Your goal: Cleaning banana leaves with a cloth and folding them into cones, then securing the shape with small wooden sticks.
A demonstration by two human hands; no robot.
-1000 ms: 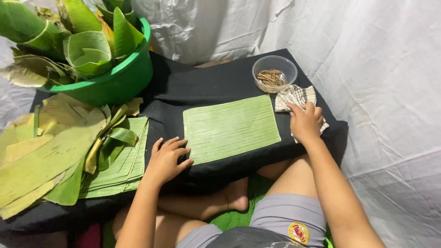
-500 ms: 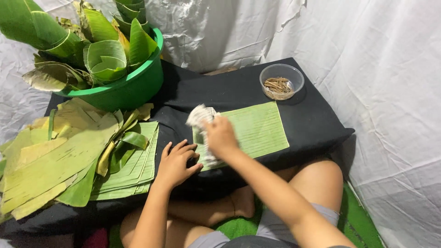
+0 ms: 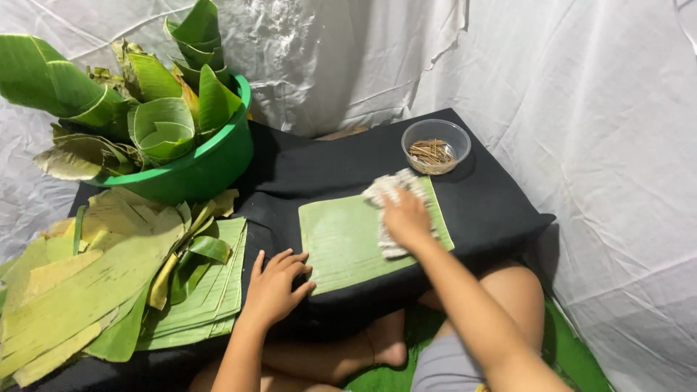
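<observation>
Right hand: the right hand (image 3: 406,218) is flat on a crumpled whitish cloth (image 3: 388,194), fingers spread and pressing it onto the leaf, not clenched.
Left hand: the left hand (image 3: 276,284) is released, fingers loose, tips on the leaf's near-left corner at about 8 o'clock.
Leaf: the rectangular cut green banana leaf (image 3: 345,243) lies flat at the middle of the black-draped counter (image 3: 494,199); its long axis runs from 8 o'clock up to 2 o'clock, far end pointing at the bowl.
Cloth: at the leaf's 1 o'clock end, partly under the palm.
Bowl: a clear round plastic bowl of thin brown sticks (image 3: 435,147), at 1 o'clock, just beyond the leaf.
Tub: a green plastic tub of rolled leaves (image 3: 196,170), at 10 o'clock.
Stack: a flat stack of cut leaves (image 3: 210,290), at 9 o'clock, beside the left hand.
</observation>
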